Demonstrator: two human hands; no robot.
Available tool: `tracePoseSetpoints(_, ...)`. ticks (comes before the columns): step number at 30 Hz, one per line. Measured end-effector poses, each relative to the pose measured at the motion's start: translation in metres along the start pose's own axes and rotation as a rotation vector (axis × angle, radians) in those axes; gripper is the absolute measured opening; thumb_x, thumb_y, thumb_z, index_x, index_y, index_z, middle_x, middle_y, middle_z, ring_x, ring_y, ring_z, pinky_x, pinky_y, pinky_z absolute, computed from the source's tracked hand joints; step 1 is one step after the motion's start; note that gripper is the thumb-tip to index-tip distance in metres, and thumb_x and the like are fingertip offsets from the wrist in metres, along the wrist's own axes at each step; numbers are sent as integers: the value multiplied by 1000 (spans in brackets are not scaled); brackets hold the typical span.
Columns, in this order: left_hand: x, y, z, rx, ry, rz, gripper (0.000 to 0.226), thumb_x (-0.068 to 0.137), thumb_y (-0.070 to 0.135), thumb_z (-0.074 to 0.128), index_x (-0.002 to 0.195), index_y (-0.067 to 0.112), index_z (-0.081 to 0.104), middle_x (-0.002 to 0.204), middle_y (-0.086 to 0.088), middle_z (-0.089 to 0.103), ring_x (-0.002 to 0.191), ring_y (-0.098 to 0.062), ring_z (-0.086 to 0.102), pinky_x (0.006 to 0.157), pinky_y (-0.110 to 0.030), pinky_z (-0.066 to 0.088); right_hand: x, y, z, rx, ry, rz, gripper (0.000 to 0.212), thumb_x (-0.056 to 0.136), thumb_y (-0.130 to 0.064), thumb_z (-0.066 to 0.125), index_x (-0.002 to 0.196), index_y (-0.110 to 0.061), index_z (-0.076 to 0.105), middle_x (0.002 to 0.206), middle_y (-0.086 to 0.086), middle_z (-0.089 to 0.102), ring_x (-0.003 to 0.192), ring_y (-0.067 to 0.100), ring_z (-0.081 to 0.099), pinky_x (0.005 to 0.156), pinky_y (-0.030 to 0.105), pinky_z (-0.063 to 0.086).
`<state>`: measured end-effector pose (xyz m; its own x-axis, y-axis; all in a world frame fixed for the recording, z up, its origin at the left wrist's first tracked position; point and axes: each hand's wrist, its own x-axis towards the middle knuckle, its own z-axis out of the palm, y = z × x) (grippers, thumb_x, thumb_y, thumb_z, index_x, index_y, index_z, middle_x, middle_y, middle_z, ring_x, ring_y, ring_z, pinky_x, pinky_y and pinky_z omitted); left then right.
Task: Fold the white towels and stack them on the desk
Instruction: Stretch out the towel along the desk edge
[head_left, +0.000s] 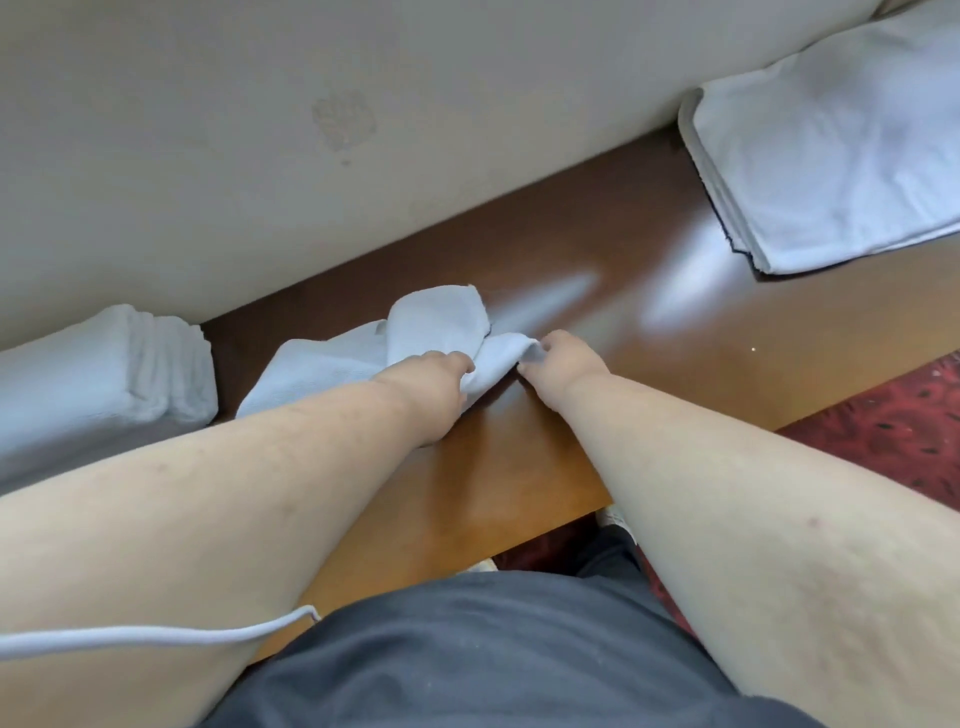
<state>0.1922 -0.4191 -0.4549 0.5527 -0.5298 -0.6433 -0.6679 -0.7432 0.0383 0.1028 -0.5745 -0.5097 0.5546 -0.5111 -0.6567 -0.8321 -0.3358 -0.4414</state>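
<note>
A small white towel (332, 364) lies rumpled on the brown wooden desk (623, 322), near the wall. My left hand (431, 384) grips its near edge, fingers curled into the cloth. My right hand (561, 358) pinches the towel's right corner, just beside the left hand. A stack of folded white towels (98, 379) sits at the left end of the desk. A pile of unfolded white towels (841, 156) lies flat at the far right against the wall.
A beige wall (311, 130) runs along the desk's far side. A white cord (156, 634) crosses my left forearm at the bottom left. Red patterned carpet (893, 415) shows beyond the desk's near edge on the right.
</note>
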Motion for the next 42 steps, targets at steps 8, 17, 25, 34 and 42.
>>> tracePoseSetpoints(8, 17, 27, -19, -435, 150, -151, 44, 102, 42, 35, 137, 18, 46, 125, -8, 61, 108, -29, 57, 87, -36, 41, -28, 1, -7, 272, 53, -283, 16, 80, -17, 54, 72, -24, 41, 67, -4, 51, 58, 15, 44, 49, 25, 32)
tracePoseSetpoints(17, 17, 20, -46, -609, -273, -288, 29, 96, 31, 59, 74, 13, 53, 74, -2, 56, 66, -19, 55, 72, -33, 49, -88, -21, -9, 247, 62, -514, 18, 80, -13, 48, 73, -28, 41, 65, -7, 52, 58, 11, 44, 50, 26, 35)
tracePoseSetpoints(25, 1, 19, -50, -325, -324, -259, 17, 94, 23, 45, 83, 18, 57, 82, -3, 53, 79, -23, 50, 75, -25, 41, -111, -23, -14, 350, 196, -468, 27, 78, -13, 45, 73, -40, 43, 87, -8, 67, 82, 17, 61, 72, 38, 52)
tracePoseSetpoints(34, 9, -5, -78, -1040, 379, -396, 27, 95, 27, 43, 114, 15, 58, 69, -6, 64, 62, -23, 67, 57, -27, 53, -114, 10, -17, 125, 258, -329, 29, 81, 8, 46, 93, -11, 65, 109, 12, 61, 99, 28, 56, 77, 21, 36)
tracePoseSetpoints(42, 11, 9, -87, -1111, 514, -112, 47, 94, 26, 36, 135, 48, 30, 100, 6, 62, 82, -28, 68, 72, -39, 57, -121, 35, -27, 156, 369, -186, 23, 90, -11, 39, 86, -29, 54, 72, -4, 56, 69, 21, 55, 55, 29, 35)
